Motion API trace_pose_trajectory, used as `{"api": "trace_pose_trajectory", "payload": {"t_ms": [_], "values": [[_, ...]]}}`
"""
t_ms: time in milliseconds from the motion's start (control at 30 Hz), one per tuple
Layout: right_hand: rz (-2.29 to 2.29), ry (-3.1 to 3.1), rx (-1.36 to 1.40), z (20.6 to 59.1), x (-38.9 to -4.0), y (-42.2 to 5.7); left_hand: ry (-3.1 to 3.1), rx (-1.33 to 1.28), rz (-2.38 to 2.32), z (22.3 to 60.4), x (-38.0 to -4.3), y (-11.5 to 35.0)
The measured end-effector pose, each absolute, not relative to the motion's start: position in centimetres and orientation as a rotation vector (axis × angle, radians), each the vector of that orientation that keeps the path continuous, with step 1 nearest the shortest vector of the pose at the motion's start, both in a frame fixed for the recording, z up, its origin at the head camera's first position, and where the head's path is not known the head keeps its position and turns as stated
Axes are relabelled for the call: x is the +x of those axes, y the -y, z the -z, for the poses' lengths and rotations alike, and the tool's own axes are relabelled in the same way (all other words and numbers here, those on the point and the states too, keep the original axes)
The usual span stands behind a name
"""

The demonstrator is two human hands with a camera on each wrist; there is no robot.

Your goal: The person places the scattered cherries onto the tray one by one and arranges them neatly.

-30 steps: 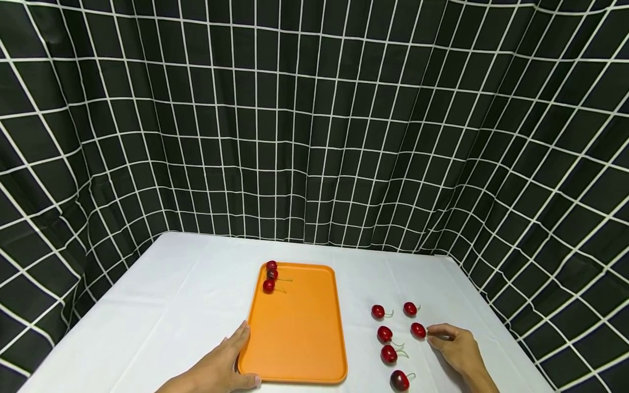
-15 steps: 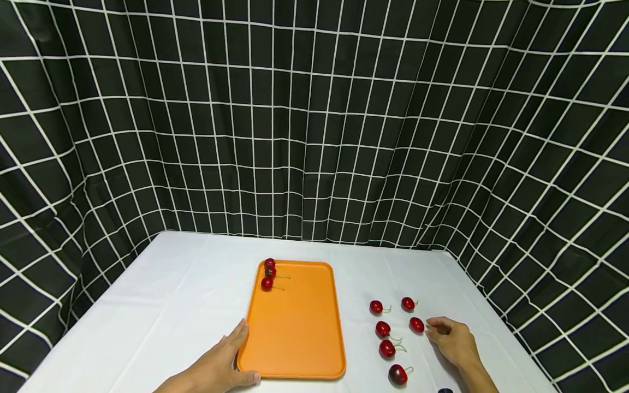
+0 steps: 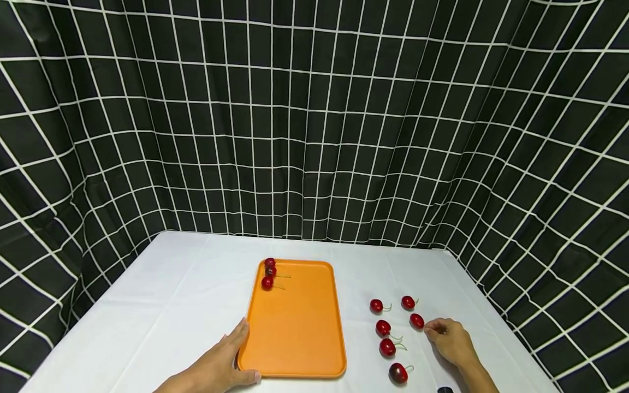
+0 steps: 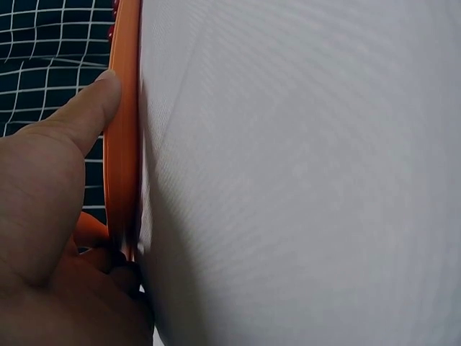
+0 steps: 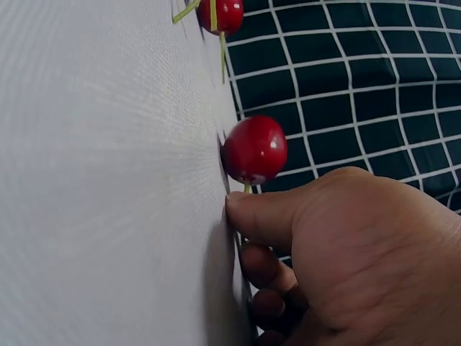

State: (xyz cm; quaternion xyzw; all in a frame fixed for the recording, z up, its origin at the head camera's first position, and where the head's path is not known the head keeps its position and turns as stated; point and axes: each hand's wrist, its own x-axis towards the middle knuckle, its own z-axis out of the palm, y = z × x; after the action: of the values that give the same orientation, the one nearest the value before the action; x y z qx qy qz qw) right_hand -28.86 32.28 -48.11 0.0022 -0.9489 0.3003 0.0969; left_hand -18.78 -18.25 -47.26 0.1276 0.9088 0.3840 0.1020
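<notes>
My left hand (image 3: pixel 216 363) rests against the near-left corner of an orange tray (image 3: pixel 295 327), its thumb (image 4: pixel 101 108) straight along the front wall and its fingers extended along the left side. Three red cherries with stems, one of them a dark cherry (image 3: pixel 271 271), lie in the tray's far-left corner. On the right, my right hand (image 3: pixel 452 342) pinches the stem of a red cherry (image 3: pixel 416 321) between thumb and forefinger. That cherry (image 5: pixel 256 149) sits on or just at the white cloth, close to the fingertips in the right wrist view.
Several more cherries lie between tray and right hand, including a back cherry (image 3: pixel 408 302) and a dark near cherry (image 3: pixel 397 374). A small black object (image 3: pixel 445 390) shows at the bottom edge. A black curtain with white grid (image 3: pixel 304 136) surrounds the white table (image 3: pixel 162 305).
My right hand's fingertips have closed in on the stem of the nearest cherry. The view has shifted slightly, and a small black object has appeared at the bottom edge. The left hand stays at the tray.
</notes>
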Motion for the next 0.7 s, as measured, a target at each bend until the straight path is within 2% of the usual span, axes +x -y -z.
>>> {"api": "trace_pose_trajectory", "payload": {"t_ms": [433,700], "values": [[-0.993,2.719,-0.096,45.6,-28.2,-32.0,-2.674,0.461,-1.129,47.2,-18.8,18.2],[-1.143,2.612,-0.005,41.5,-30.2,-27.4,-2.686,0.454,-1.127,47.1,-18.6,18.5]]}}
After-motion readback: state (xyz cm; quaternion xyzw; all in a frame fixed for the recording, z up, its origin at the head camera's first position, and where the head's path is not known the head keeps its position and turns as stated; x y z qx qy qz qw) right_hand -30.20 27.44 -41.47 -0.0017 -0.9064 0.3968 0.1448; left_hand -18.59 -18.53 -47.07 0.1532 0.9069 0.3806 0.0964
